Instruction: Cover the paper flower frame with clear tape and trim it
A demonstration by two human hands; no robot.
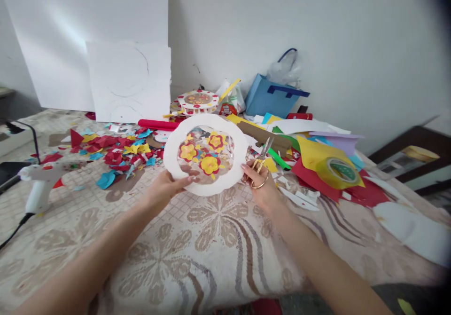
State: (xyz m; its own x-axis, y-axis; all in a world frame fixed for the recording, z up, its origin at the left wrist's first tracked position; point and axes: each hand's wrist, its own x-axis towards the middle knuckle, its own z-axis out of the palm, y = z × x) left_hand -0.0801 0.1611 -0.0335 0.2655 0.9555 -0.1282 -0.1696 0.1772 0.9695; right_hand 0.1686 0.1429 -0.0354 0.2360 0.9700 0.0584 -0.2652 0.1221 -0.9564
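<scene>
"Both hands held something, didn't they?"

"Yes: the left hand (pixel 169 184) pinched the lower left of a white frame (pixel 171 157), thumb on top, while the right hand (pixel 267 192) gripped its right edge with the fingertips and carried scissors (pixel 261 165), the handles lying across its fingers"

"What lay around, biggest first?"

"A tablecloth (pixel 141 263) with brown flower shapes, woven by the look of it; then a tall white board (pixel 84 4), flat and smooth, leaning on the wall (pixel 225 28), with a smaller white sheet (pixel 128 82), rough along one side and marked with curved lines, standing in front"

"And the frame?"

"Up off the cloth, between the hands. It looked light and fairly stiff, probably foam or thick card, with a broad, wavy rim"

"Where was it best taken hold of?"

"By that rim, on opposite sides, I judged; the clear window (pixel 228 161) seemed thin and slick, and a pressed thumb might have bent it"

"And the scissors?"

"Hard metal, gold-coloured loops, blades pointing up beside the rim, so a knock could have nicked it"

"Smallest?"

"Three flowers (pixel 210 165) in the window, yellow petals layered over red, seemingly paper and easily crushed"
</scene>
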